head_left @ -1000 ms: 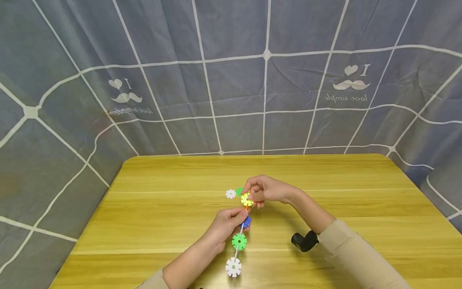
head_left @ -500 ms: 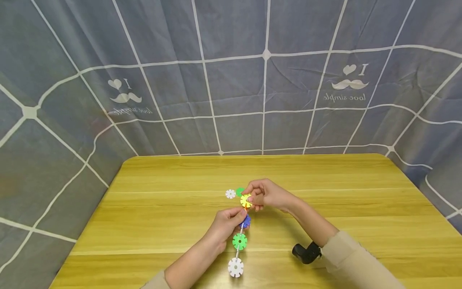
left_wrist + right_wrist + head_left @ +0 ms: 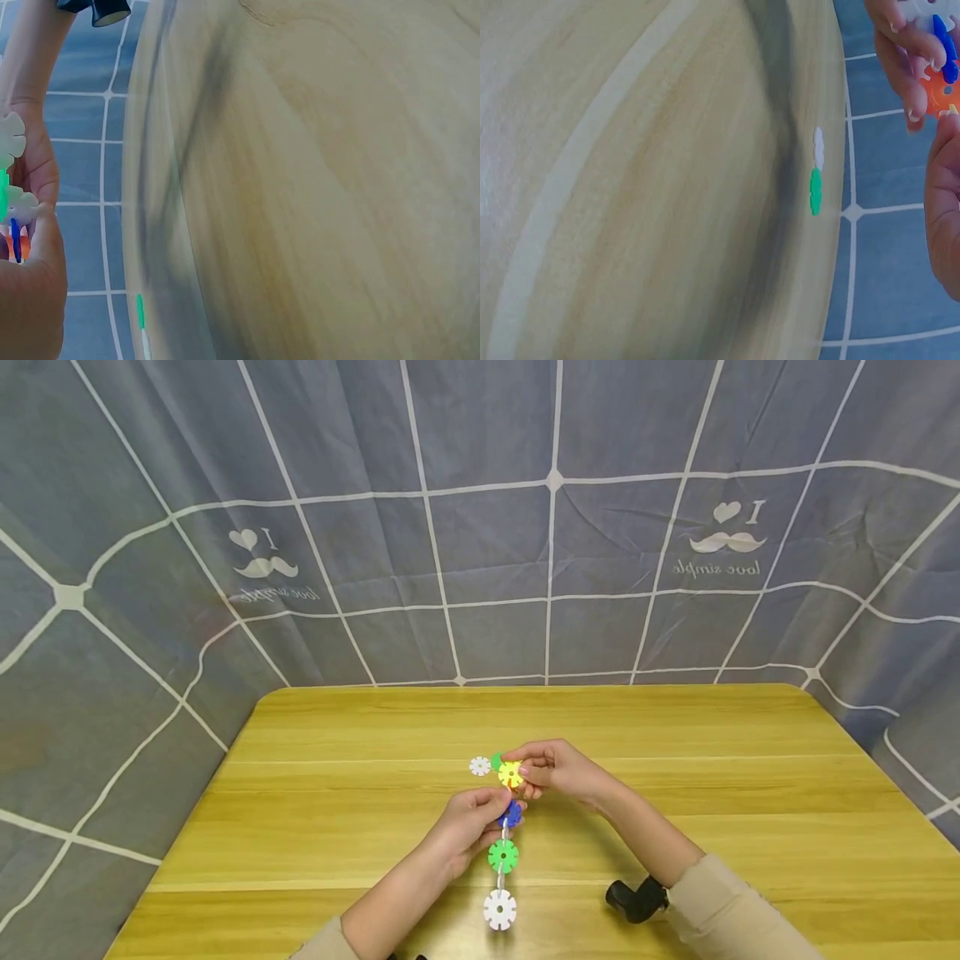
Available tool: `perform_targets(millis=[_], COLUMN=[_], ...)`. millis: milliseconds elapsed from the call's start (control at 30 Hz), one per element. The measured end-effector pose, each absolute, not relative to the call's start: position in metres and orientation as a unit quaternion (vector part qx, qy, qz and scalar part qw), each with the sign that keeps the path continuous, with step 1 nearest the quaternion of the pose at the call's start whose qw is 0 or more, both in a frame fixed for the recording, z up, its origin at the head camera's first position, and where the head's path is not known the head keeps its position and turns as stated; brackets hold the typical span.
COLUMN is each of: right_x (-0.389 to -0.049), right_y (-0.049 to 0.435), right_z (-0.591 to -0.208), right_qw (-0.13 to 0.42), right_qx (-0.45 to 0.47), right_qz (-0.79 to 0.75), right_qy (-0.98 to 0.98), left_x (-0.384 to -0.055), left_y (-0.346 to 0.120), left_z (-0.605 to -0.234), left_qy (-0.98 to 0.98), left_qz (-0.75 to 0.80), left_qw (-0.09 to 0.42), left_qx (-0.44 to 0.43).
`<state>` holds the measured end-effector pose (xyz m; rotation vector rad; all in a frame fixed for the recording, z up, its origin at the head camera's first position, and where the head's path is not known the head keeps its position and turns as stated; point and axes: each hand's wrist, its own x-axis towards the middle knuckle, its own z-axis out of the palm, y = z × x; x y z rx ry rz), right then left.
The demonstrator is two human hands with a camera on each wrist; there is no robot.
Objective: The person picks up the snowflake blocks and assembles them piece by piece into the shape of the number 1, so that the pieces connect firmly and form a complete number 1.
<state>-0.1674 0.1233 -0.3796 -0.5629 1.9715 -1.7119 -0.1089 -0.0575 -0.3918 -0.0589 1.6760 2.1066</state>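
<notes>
Both hands hold a chain of notched plastic discs above the table in the head view. My left hand point(image 3: 467, 827) pinches it between thumb and fingers near the blue disc point(image 3: 511, 814). My right hand point(image 3: 564, 771) pinches the yellow disc point(image 3: 510, 773) at the far end. Between them sits an orange disc point(image 3: 936, 94), seen face-on in the right wrist view and partly covered by fingers. Toward me the chain runs through a green disc point(image 3: 503, 856) to a white disc point(image 3: 499, 909), with white discs edge-on between.
On the wooden table point(image 3: 337, 810), behind the hands, lie a loose white disc point(image 3: 480, 766) and a green disc point(image 3: 496, 762), side by side. A black wrist device point(image 3: 636, 900) shows beside the right sleeve. A grey curtain point(image 3: 495, 543) with white lines hangs beyond the table.
The chain's near end, with the white and green discs, has swung slightly right. My right hand has dropped a little lower in the head view, still pinching the yellow disc.
</notes>
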Motion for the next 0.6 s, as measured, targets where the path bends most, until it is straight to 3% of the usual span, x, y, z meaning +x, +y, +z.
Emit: perform_targets(millis=[600], right_x=[-0.1633], right_y=[0.1237], right_z=[-0.3844], right_qw=[0.238], right_qx=[-0.181], right_qz=[-0.626], right_qy=[0.72], left_x=[-0.1145], left_y=[-0.0584], left_z=[-0.39], left_qy=[0.588], left_qz=[0.775], left_qw=[0.228], left_qx=[-0.028])
